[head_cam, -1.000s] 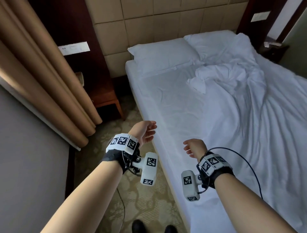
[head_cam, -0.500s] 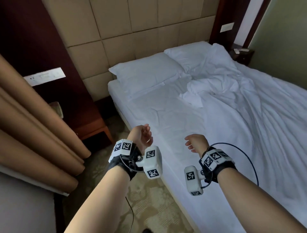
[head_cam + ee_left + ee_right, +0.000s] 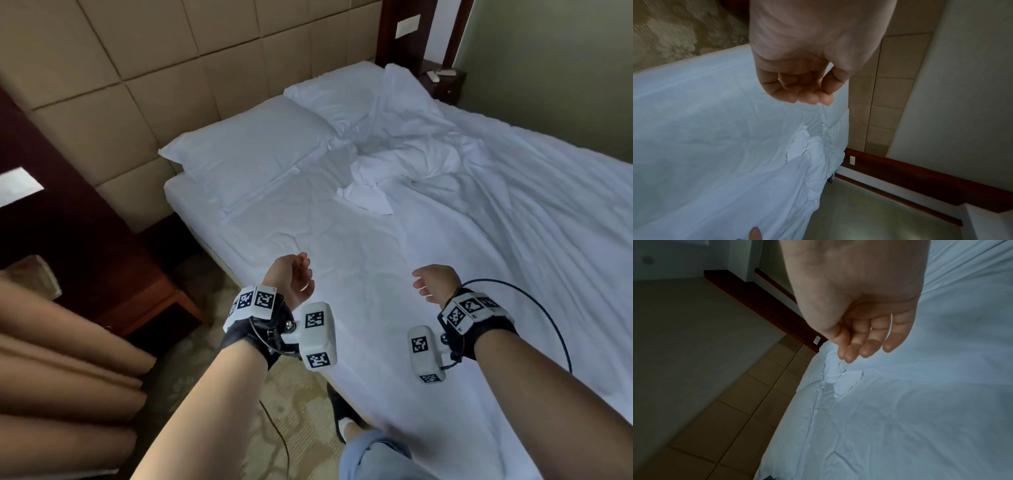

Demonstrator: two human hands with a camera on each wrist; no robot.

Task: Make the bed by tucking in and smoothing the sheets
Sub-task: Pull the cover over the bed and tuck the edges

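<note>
At the near edge: the person's knee (image 3: pixel 373 455) and a dark shoe (image 3: pixel 337 411) stand close against the bed (image 3: pixel 191 195), closer than a second ago.
Left hand: the left hand (image 3: pixel 291 279) hovers over the bottom sheet (image 3: pixel 342 274), fingers loosely curled, holding nothing.
Right hand: the right hand (image 3: pixel 436 282) hangs just above the same sheet, relaxed and empty too.
What has changed: the head view has swung right and forward; both hands have moved from the bed's edge to over the mattress. My read: the approach is over and the first grab comes next.
Middle ground: the white duvet (image 3: pixel 513 240) lies rumpled across the far half, its turned-back corner (image 3: pixel 366 197) bunched well beyond the hands.
Far end: two pillows (image 3: pixel 246 150) sit against the padded headboard (image 3: pixel 191 68), with a nightstand (image 3: pixel 442 82) behind.
Wrist views add: the left wrist view shows the curled fingers (image 3: pixel 807 95) from below, clearly free of cloth; the right wrist view shows its fingertips (image 3: pixel 867 352) apart from the sheet.
Head view adds: the whole layout, curtains (image 3: pixel 68 377) included, which neither wrist view gives.
Task state: untucked, unsmoothed, nothing gripped.
</note>
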